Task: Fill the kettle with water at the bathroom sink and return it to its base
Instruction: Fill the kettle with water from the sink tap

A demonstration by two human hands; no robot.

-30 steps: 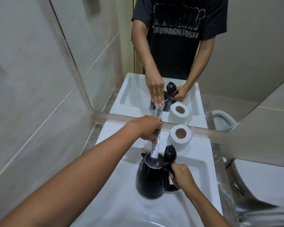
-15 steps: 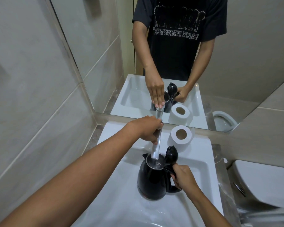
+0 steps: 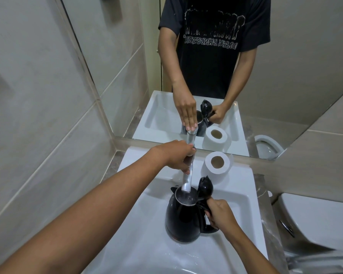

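White sink (image 3: 244, 204) lower centre, grey tiled walls, mirror (image 3: 285, 76) above. Left hand (image 3: 176, 155) fingers wrapped on tap (image 3: 187, 180); right hand (image 3: 219, 213) gripping black kettle (image 3: 183, 222) handle. Kettle sits as before, hands unmoved.

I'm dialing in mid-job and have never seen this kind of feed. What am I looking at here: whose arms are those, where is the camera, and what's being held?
There is no machine: a person wears one wide-angle camera on the head, looking forward and down at their own bare arms. The figure at the top is their reflection in the mirror.

The left hand rests on the back of the tap, whose spout ends over the open mouth of the kettle. The right hand grips the kettle's handle, and the lid is flipped up. The kettle is in the basin of the white sink. I cannot tell whether water is running.

A toilet roll stands on the sink's back ledge; a toilet is at right.
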